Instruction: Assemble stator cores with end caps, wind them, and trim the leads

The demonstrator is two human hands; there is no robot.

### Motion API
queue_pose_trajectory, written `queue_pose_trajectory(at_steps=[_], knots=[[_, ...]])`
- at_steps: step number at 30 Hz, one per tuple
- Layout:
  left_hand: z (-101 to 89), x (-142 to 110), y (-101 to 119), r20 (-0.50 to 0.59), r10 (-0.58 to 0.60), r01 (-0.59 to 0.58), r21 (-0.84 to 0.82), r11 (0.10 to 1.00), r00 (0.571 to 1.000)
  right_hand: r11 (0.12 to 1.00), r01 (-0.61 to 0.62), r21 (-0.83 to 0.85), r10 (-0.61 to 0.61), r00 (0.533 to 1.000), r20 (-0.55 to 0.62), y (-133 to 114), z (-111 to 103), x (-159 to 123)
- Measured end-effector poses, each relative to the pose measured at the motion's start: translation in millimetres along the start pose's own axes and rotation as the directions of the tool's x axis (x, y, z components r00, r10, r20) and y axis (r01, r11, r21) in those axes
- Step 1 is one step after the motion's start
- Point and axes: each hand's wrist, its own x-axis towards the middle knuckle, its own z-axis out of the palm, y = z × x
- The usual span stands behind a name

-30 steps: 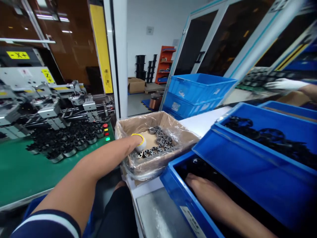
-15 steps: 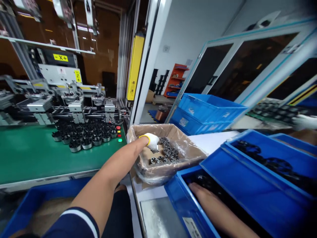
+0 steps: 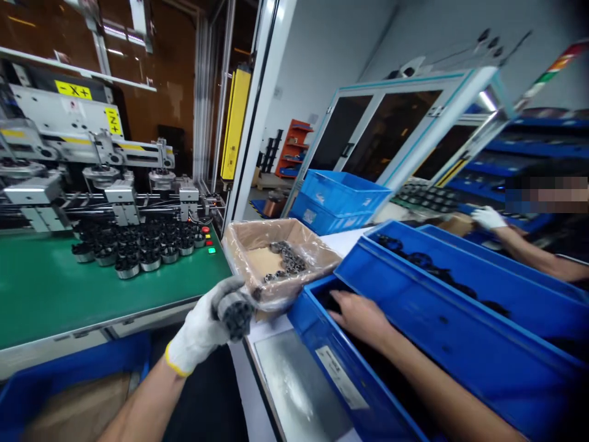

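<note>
My left hand, in a white glove with a yellow cuff, grips a grey slotted stator core in front of the green table's corner. Fingers wrap it from above and the left. Bare, my right hand dips into the nearer blue bin; its thumb and forefinger are apart, and the other fingers are mostly hidden. What lies in the dark of that bin is hard to make out. Several similar ring-shaped cores lie in the plastic-lined carton beyond my hands.
On the green table stand several metal rings with black inserts, below a machine with clamps. A larger blue bin holds black parts. Stacked blue crates stand behind. A co-worker's gloved hand is at the far right.
My left hand has come out of the carton toward me with a stator core in it. My right hand has risen slightly in the blue bin. The view has turned right.
</note>
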Motion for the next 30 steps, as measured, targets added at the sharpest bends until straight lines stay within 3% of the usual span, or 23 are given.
queue_pose_trajectory(at_steps=[2, 3, 4, 7, 9, 11, 13, 16, 18, 20, 22, 26, 30], knots=[[0.3, -19.3, -8.4, 0.050, -0.006, 0.015, -0.179, 0.984, 0.999, 1.000, 0.011, 0.008, -0.010, 0.990, -0.142, -8.0, -18.8, -3.8], [2.4, -25.5, -9.6, 0.066, -0.001, 0.015, -0.214, 0.977, 0.998, 0.996, 0.075, 0.042, -0.061, 0.964, -0.259, -15.7, -27.9, -8.0], [5.2, -29.6, -9.4, 0.072, 0.003, 0.014, -0.229, 0.973, 0.997, 0.981, 0.179, 0.080, -0.134, 0.909, -0.394, -26.0, -35.9, -13.9], [12.8, -33.2, -8.5, 0.063, -0.024, 0.038, -0.239, 0.970, 0.998, 0.835, 0.536, 0.124, -0.308, 0.641, -0.703, -67.7, -49.1, -38.4], [14.9, -32.8, -11.4, 0.040, -0.073, 0.080, -0.226, 0.971, 0.997, 0.739, 0.666, 0.098, -0.354, 0.508, -0.786, -95.6, -47.5, -54.6], [16.0, -32.8, -15.7, -0.019, -0.105, 0.100, -0.185, 0.978, 0.994, 0.643, 0.760, 0.089, -0.397, 0.431, -0.810, -114.5, -40.1, -65.5], [18.3, -34.3, -17.4, -0.123, -0.138, 0.131, -0.070, 0.989, 0.983, 0.569, 0.814, 0.119, -0.418, 0.411, -0.810, -121.0, -32.2, -69.7], [25.3, -38.4, -11.2, -0.285, -0.227, 0.299, 0.243, 0.923, 0.931, 0.564, 0.807, 0.175, -0.392, 0.448, -0.803, -115.9, -25.9, -67.2], [29.4, -40.1, -4.4, -0.310, -0.249, 0.363, 0.400, 0.841, 0.918, 0.575, 0.796, 0.188, -0.384, 0.465, -0.797, -111.1, -24.0, -64.2], [30.8, -39.2, 0.0, -0.257, -0.228, 0.325, 0.449, 0.833, 0.939, 0.574, 0.797, 0.186, -0.382, 0.462, -0.801, -108.8, -21.9, -62.6], [29.4, -35.7, 0.0, -0.228, -0.214, 0.295, 0.428, 0.854, 0.950, 0.562, 0.806, 0.185, -0.376, 0.448, -0.811, -109.1, -19.9, -62.3], [28.5, -26.8, -9.6, -0.275, -0.255, 0.328, 0.266, 0.907, 0.927, 0.544, 0.816, 0.196, -0.365, 0.440, -0.821, -111.6, -19.4, -62.9], [41.5, -25.1, -17.9, -0.238, -0.148, 0.139, -0.052, 0.989, 0.960, 0.575, 0.802, 0.163, -0.373, 0.434, -0.820, -111.8, -21.0, -63.8]])
